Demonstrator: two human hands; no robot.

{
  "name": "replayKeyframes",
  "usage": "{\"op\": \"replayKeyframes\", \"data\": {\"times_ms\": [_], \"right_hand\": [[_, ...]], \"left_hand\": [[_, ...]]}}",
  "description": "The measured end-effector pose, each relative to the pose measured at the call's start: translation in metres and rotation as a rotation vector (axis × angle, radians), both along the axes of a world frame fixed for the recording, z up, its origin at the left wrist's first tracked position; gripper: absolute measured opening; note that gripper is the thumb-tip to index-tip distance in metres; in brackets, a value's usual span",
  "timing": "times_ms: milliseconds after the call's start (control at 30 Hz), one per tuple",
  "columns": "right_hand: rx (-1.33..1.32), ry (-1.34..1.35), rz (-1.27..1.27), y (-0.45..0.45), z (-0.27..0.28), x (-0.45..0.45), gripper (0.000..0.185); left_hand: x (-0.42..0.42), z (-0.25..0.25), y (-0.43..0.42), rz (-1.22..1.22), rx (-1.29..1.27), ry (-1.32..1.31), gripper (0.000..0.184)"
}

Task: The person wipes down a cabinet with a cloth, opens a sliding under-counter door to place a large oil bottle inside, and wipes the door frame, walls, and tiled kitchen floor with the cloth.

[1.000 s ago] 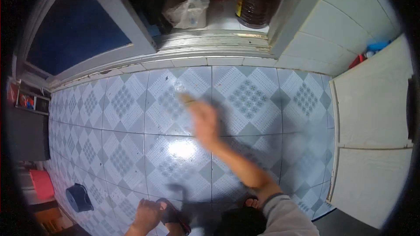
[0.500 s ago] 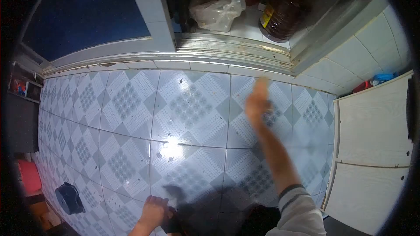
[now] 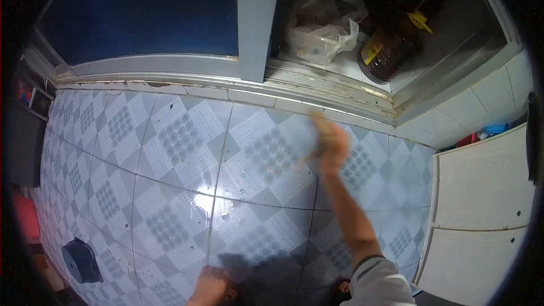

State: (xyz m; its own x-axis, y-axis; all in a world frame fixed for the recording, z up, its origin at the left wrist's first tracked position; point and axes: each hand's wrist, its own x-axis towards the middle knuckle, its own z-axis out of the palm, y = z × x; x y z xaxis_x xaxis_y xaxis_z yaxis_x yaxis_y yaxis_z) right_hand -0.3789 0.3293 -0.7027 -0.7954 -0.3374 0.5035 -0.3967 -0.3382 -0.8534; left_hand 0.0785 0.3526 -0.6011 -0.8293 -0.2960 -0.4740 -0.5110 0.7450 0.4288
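Observation:
My right hand (image 3: 334, 144) reaches out over the patterned tile floor (image 3: 263, 150), close to the base of the door sill. It is smeared by motion. Its fingers seem closed around a yellowish-brown thing (image 3: 319, 127), too blurred to name. Low in the view, my left hand (image 3: 212, 284) is closed with the fingers curled down, near my knee. Whatever lies beneath those fingers is hidden. Small dark specks dot the shiny tiles around both hands.
A sliding door frame (image 3: 258, 22) runs along the far side. Behind its sill are a plastic bag (image 3: 323, 42) and a dark jug with a yellow cap (image 3: 388, 54). White cabinets (image 3: 481, 178) stand right; a dark bucket (image 3: 83, 260) sits left.
The view has turned, so the door and jug sit further right. My right hand has swung and its wrist is bent leftward. My left hand remains low and closed.

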Motion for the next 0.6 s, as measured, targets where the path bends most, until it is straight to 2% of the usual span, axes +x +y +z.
{"op": "replayKeyframes", "data": {"times_ms": [33,67,100,133,167,267,300,333,367,433,500,533,600], "right_hand": [[0.356,0.059,-0.345,0.028,0.013,-0.027,0.037],[0.413,0.183,-0.521,0.055,-0.005,-0.065,0.036],[0.652,0.185,-0.658,0.081,-0.027,-0.105,0.039],[0.896,0.184,-0.793,0.087,-0.025,-0.119,0.043],[0.900,0.186,-0.792,0.087,-0.033,-0.124,0.043],[1.515,0.248,-0.995,0.042,-0.046,-0.128,0.075],[1.689,0.257,-1.092,0.009,-0.047,-0.119,0.085],[1.612,0.111,-1.135,-0.020,-0.051,-0.104,0.071],[1.525,-0.031,-1.173,-0.050,-0.055,-0.083,0.058],[1.558,0.134,-1.204,-0.106,-0.061,-0.031,0.062],[1.213,0.403,-1.049,-0.149,-0.057,0.040,0.051],[0.759,0.228,-0.677,-0.174,-0.087,0.054,0.034],[0.731,0.207,-0.226,-0.183,-0.050,0.092,0.023]], "left_hand": [[0.002,-0.001,-0.003,-0.021,-0.036,0.017,0.035],[0.003,-0.001,-0.006,-0.019,-0.038,0.021,0.035],[0.004,-0.001,-0.009,-0.009,-0.044,0.016,0.037],[0.005,-0.001,-0.010,0.002,-0.047,0.010,0.040],[0.012,-0.005,-0.009,0.002,-0.042,0.010,0.040],[0.026,-0.011,-0.012,-0.036,-0.043,-0.068,0.045],[0.027,-0.003,-0.012,-0.002,-0.044,0.010,0.036],[0.029,0.002,-0.011,0.031,-0.039,0.084,0.028],[0.032,0.003,-0.010,0.025,-0.033,0.081,0.028],[0.035,0.002,-0.006,0.034,-0.026,0.020,0.031],[0.030,0.005,-0.003,0.026,-0.017,0.031,0.031],[0.026,0.008,-0.001,0.028,-0.007,0.042,0.031],[0.011,0.020,0.000,-0.011,0.007,0.047,0.032]]}}
